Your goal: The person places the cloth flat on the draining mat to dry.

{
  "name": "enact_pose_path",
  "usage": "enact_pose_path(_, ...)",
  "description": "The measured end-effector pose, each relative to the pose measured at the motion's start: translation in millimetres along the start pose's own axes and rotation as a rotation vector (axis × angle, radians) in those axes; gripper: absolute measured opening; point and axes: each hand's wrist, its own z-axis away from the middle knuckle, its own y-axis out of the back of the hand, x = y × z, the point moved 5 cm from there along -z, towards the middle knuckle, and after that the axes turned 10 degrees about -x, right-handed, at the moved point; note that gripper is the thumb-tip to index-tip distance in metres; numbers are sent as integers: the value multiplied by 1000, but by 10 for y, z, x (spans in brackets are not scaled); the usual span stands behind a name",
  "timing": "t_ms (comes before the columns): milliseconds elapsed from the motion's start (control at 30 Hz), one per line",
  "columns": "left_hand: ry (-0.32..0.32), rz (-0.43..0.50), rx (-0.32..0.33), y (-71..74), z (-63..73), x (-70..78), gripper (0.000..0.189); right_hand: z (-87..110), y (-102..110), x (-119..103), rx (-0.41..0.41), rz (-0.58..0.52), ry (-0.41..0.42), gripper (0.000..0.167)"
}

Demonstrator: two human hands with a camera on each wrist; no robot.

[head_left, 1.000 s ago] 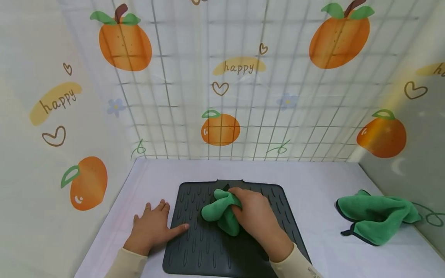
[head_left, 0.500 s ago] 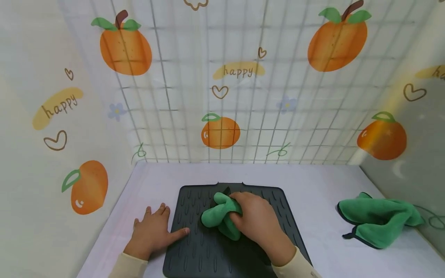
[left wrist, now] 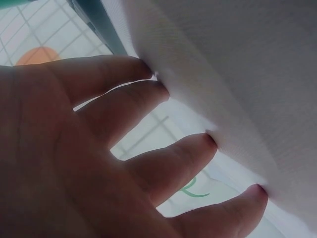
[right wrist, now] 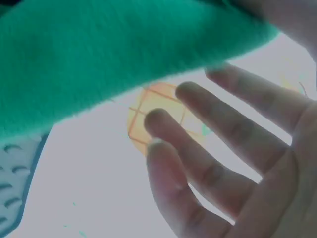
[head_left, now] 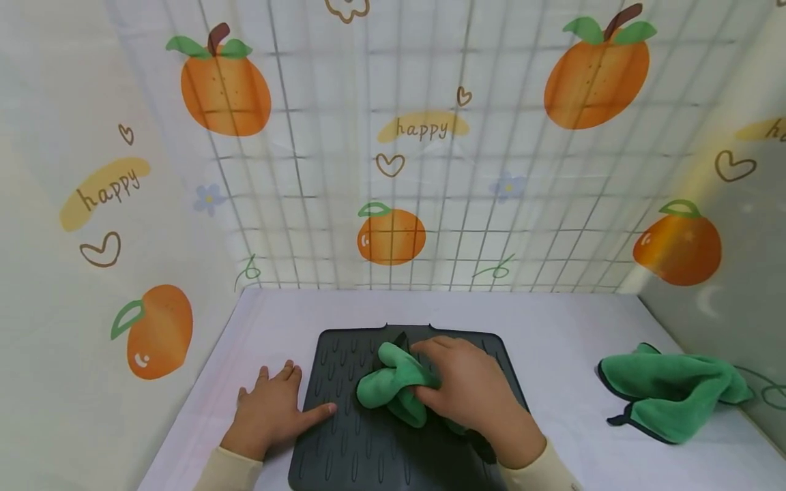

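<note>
A green cloth [head_left: 399, 382] lies bunched on the dark ridged mat [head_left: 350, 443] in the head view. My right hand [head_left: 475, 385] is at the cloth's right side, thumb and index finger spread apart around its edge. In the right wrist view the cloth [right wrist: 109, 64] fills the upper left, and the loosely extended fingers of the right hand [right wrist: 237, 158] stand below it. My left hand [head_left: 267, 416] rests with fingers spread on the white table, its thumb on the mat's left edge. The left wrist view shows that hand's [left wrist: 89, 129] fingertips touching the white surface.
A second green cloth [head_left: 675, 389] with dark edging lies crumpled at the right of the white table [head_left: 565, 341]. Behind and beside the table hangs a pale curtain [head_left: 307, 225] printed with oranges, with a grid showing through the back.
My right hand has loosened its grip on the green cloth and shifted slightly right, its fingers spreading. The left hand has stayed in place. The head view has tilted up slightly.
</note>
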Motion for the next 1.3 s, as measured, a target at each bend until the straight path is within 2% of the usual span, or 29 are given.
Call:
enact_pose_path(100,-6,0,7,2,-7,4,123,29,56,31,-25,-12,6,68)
enact_pose_path(233,-3,2,3,-16,-24,-10,124,61,116,104,-85,-65,-21,80)
enact_pose_path(300,-2,3,4,-21,-33,-21,124,68,157,151,-90,-85,-34,82)
enact_pose_path(400,-7,5,12,-23,-36,-35,122,78,231,230,-62,-113,-55,79)
enact_pose_path(533,-18,8,24,-10,-49,-55,113,99,332,338,-22,-133,-85,66)
enact_pose_path(700,-60,31,29,46,-81,-25,104,135,409,455,0,-105,-120,56)
enact_pose_path(800,-103,41,90,217,-102,112,95,144,417,505,9,-85,-132,52)
enact_pose_path(967,-193,-31,302,606,-172,538,73,78,363,510,30,-63,-110,47)
enact_pose_path(1033,-229,-73,375,695,-209,723,64,42,318,499,31,-65,-106,45)
enact_pose_path(1100,-256,-115,418,729,-254,888,56,7,263,486,14,-77,-115,42)
enact_pose_path(1167,-279,-144,421,709,-297,1024,49,-31,190,467,-20,-98,-133,42)
enact_pose_path(1300,-288,-161,337,565,-348,1174,36,-114,7,399,-116,-155,-153,41)
